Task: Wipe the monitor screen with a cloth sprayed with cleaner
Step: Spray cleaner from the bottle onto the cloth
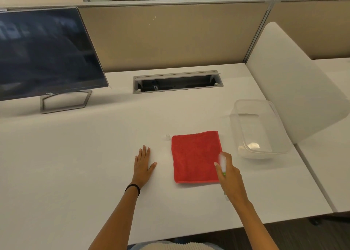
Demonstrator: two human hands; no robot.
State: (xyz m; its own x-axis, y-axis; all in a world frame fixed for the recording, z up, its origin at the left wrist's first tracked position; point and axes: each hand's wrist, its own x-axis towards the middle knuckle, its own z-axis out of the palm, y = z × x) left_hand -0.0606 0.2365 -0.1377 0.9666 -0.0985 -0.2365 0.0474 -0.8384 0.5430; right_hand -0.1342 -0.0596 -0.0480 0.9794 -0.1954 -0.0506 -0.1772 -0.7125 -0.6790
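A dark monitor point(45, 50) stands on a grey stand at the far left of the white desk point(94, 145). A folded red cloth point(196, 156) lies flat on the desk in front of me. My right hand point(230, 175) grips a small white spray bottle point(223, 161) at the cloth's right edge, its top tilted toward the cloth. My left hand point(143, 164) rests flat on the desk, fingers spread, a little left of the cloth and holding nothing. A small white cap point(167, 137) sits by the cloth's far left corner.
A clear plastic tub point(259, 128) stands to the right of the cloth. An open cable hatch point(177, 83) is set in the desk behind it. A beige partition point(170, 35) runs along the back, and a white chair back point(295, 84) rises at the right.
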